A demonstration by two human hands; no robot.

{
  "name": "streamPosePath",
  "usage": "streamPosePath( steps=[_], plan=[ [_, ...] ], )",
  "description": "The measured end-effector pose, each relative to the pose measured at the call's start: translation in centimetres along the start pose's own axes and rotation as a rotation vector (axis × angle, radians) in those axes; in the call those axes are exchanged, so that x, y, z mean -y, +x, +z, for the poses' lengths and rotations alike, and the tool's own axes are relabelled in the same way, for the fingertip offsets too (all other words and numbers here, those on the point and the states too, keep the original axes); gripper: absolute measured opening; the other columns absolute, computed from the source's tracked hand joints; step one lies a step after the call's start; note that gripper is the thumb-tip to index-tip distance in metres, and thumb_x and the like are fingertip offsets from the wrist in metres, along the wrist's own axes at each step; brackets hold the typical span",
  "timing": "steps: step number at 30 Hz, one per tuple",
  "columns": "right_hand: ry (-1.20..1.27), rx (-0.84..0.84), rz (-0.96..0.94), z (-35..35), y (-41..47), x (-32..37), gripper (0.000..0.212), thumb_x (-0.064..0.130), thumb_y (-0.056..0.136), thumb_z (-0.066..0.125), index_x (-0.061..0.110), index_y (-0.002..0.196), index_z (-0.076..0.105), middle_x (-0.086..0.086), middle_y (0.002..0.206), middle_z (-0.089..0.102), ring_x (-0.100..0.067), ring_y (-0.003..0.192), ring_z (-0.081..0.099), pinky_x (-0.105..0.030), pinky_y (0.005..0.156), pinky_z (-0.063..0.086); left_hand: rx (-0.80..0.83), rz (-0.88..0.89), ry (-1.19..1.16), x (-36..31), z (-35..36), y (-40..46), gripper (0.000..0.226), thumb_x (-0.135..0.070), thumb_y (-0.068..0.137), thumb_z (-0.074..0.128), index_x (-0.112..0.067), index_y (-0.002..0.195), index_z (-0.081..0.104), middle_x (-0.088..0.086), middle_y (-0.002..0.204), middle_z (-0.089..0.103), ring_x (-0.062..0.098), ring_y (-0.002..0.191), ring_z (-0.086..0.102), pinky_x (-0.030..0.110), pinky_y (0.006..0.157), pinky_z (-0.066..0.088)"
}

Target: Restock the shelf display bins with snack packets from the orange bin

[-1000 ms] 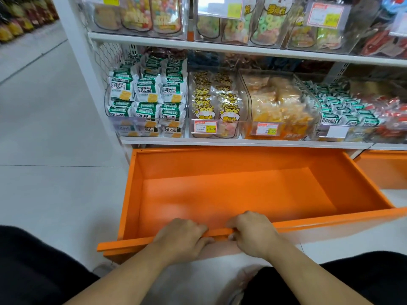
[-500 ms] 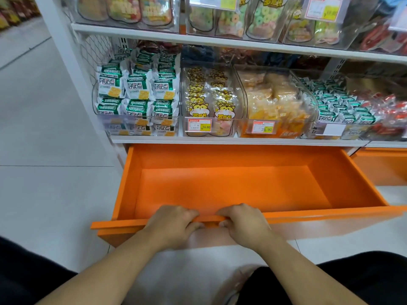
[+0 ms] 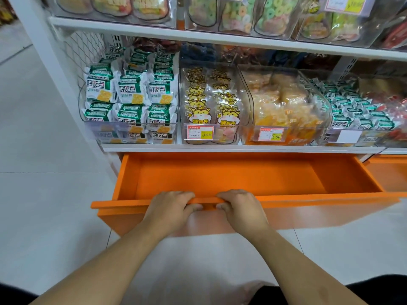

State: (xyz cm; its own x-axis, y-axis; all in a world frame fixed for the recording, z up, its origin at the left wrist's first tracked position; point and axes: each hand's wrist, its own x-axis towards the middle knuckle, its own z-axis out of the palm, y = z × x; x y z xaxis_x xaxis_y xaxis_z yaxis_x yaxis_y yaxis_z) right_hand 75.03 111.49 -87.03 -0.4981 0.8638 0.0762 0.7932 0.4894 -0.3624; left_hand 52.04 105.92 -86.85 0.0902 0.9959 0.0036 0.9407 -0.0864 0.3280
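Both my left hand (image 3: 174, 209) and right hand (image 3: 240, 208) clamp the front lip of the orange bin (image 3: 231, 179), fingers curled over its mid-edge, long axis crosswise, no packets visible inside, shelf display bins (image 3: 211, 104) directly above.

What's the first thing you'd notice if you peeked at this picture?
The big bright orange bin, pulled out under the shelf, with nothing to be seen inside it. Two hands grip its front edge side by side, the left hand and the right hand. Just above, clear display bins are stuffed with snacks, like the green-and-white cracker packets on the left and the yellow hamster packets beside them.
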Motion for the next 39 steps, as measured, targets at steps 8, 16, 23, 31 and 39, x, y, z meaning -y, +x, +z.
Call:
streamPosePath(
  steps=[8, 16, 23, 31, 39],
  plan=[
    [-0.026, -0.235, 0.141, 1.6, 3.2, -1.5, 0.028, 0.042, 0.094, 0.075, 0.025, 0.116, 0.078, 0.003, 0.110, 0.074, -0.028, 0.110, 0.056, -0.042, 0.098, 0.045, -0.209, 0.007, -0.040, 1.5, 0.2, 3.0, 0.024, -0.049, 0.101, 0.059, -0.034, 0.117, 0.071, -0.016, 0.114, 0.068, 0.015, 0.109, 0.058, 0.035, 0.092, 0.043],
    [0.028, -0.437, 0.612, 1.5, 3.2, -0.3, 0.055, 0.026, 0.083, 0.085, 0.001, 0.120, 0.052, -0.022, 0.124, 0.050, -0.041, 0.115, 0.047, -0.050, 0.096, 0.046, -0.402, -0.196, -0.074, 1.1, 1.2, 1.4, 0.030, -0.018, 0.090, 0.075, -0.017, 0.115, 0.059, 0.001, 0.112, 0.054, 0.021, 0.102, 0.053, 0.034, 0.084, 0.051],
    [0.319, -0.114, 0.709, 1.8, 3.6, -1.5, 0.084, 0.018, 0.088, 0.072, 0.007, 0.158, 0.026, -0.013, 0.165, 0.019, -0.035, 0.153, 0.018, -0.045, 0.120, 0.031, -0.146, -0.330, -0.195, 2.1, 3.1, 0.2, 0.082, -0.036, 0.098, 0.067, -0.021, 0.164, 0.021, 0.000, 0.152, 0.031, 0.019, 0.127, 0.056, 0.033, 0.100, 0.055],
    [0.237, 0.045, 0.610, 3.0, 4.1, -3.0, 0.106, 0.022, 0.090, 0.067, 0.019, 0.168, -0.005, 0.005, 0.174, -0.019, -0.024, 0.162, -0.005, -0.041, 0.131, 0.016, -0.063, -0.375, -0.076, 2.9, 3.6, 1.6, 0.091, -0.044, 0.102, 0.059, -0.027, 0.167, -0.002, 0.004, 0.159, 0.015, 0.026, 0.139, 0.043, 0.040, 0.112, 0.047],
    [0.206, 0.079, 0.563, 2.8, 6.2, -4.6, 0.106, 0.018, 0.088, 0.065, 0.025, 0.168, -0.005, 0.010, 0.174, -0.018, -0.029, 0.161, -0.004, -0.044, 0.129, 0.015, -0.032, -0.402, -0.122, 4.6, 3.6, 4.2, 0.090, -0.043, 0.103, 0.057, -0.038, 0.165, -0.009, -0.001, 0.162, 0.008, 0.028, 0.144, 0.038, 0.043, 0.112, 0.048]
  ],
)
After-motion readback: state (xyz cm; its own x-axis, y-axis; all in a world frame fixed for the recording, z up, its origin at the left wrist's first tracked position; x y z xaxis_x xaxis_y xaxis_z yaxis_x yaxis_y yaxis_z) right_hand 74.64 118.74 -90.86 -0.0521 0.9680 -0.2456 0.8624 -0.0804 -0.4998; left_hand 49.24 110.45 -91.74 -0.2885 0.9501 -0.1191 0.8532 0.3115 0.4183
